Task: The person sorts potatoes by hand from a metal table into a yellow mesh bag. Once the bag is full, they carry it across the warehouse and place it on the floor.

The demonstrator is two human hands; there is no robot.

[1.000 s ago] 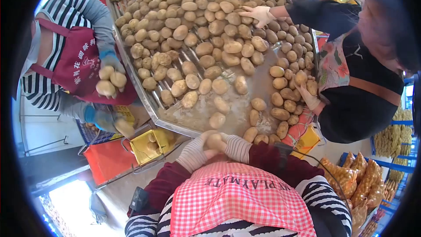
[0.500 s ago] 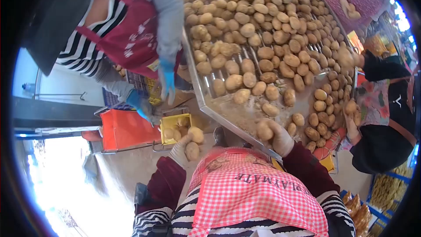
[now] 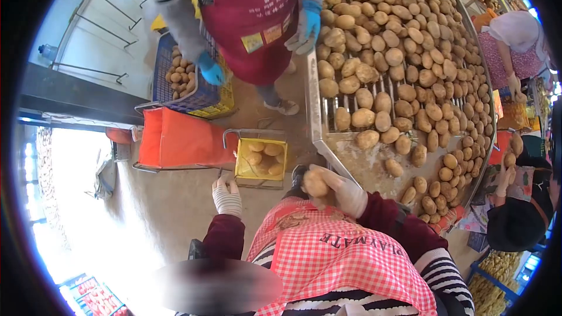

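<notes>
Right hand (image 3: 345, 190): gloved, closed around one potato (image 3: 315, 184), held near the apron, just off the bench's near corner.
Left hand (image 3: 226, 194): gloved, fingers loose, nothing in it, just left of the yellow basket (image 3: 261, 162).
Yellow basket: partly filled, room left.
Bench (image 3: 342, 167): heaped with unsorted potatoes, thinner at near end.
Progress: early; most sorting remains.

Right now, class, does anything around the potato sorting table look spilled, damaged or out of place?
Nothing stands out. The tan potatoes lie heaped on the metal sorting table, others sit inside the yellow basket and blue crate. The gloved right hand holds one potato; the gloved left hand is empty.
</notes>
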